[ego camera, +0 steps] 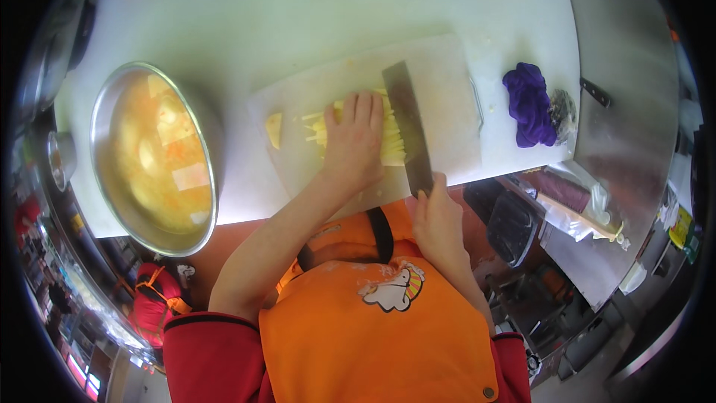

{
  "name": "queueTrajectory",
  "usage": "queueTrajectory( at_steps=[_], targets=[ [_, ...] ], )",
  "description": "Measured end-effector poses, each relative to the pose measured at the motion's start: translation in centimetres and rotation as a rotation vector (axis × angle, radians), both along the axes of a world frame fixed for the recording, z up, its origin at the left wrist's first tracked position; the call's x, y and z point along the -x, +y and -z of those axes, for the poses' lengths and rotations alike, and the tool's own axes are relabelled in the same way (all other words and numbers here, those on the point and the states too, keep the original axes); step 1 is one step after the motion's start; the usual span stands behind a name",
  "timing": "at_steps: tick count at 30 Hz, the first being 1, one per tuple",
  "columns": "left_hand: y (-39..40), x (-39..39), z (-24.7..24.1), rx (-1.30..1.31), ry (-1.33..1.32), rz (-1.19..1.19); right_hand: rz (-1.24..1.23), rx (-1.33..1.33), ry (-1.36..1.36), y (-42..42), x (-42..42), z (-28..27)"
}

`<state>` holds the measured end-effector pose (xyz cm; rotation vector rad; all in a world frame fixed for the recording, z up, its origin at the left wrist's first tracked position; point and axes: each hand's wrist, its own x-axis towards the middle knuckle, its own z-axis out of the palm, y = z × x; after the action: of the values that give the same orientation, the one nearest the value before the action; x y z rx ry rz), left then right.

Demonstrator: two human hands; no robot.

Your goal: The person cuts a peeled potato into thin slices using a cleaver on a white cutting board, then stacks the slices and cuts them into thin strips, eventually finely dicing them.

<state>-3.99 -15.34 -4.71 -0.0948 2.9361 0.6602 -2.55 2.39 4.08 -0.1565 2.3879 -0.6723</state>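
My left hand (355,140) rests on a pile of pale yellow cut strips (392,143), likely potato, pressing them onto a white cutting board (450,106). In my right hand (439,215) is a cleaver (408,123), gripped at its near end. Its broad dark blade lies along the right side of the strips. The handle is hidden by my fingers. A single flat yellow piece (273,130) sits apart at the board's left, and a few loose strips stick out left of my left hand.
A large metal bowl (211,179) of cloudy liquid with pale pieces stands at the left. To the right lie a purple cloth (527,105), a steel-wool scrubber (563,116) and a black-handled knife (594,92). The white worktop (335,5) ends just before my body.
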Motion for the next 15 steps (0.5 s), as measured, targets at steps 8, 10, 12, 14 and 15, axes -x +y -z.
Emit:
queueTrajectory(
  at_steps=[8, 10, 12, 14, 15],
  targets=[
    [0.2, 0.3, -0.6, 0.031, 0.003, 0.001, -0.022, -0.041, 0.184, -1.5, 1.3, 5.9],
    [0.0, 0.1, -0.2, 0.015, 0.027, -0.024, 0.007, -0.018, 0.112, -1.6, 2.6, 3.6],
    [0.1, 0.0, 0.2, -0.013, 0.043, -0.049, 0.045, 0.027, 0.101, -1.4, 3.3, 1.1],
    [0.0, -0.1, 0.8, -0.014, 0.035, -0.052, 0.082, 0.099, 0.143, -0.7, 2.0, -1.1],
    [0.1, -0.1, 0.9, -0.019, 0.033, -0.049, 0.070, 0.081, 0.115, -0.3, 1.5, -1.7]
  ],
)
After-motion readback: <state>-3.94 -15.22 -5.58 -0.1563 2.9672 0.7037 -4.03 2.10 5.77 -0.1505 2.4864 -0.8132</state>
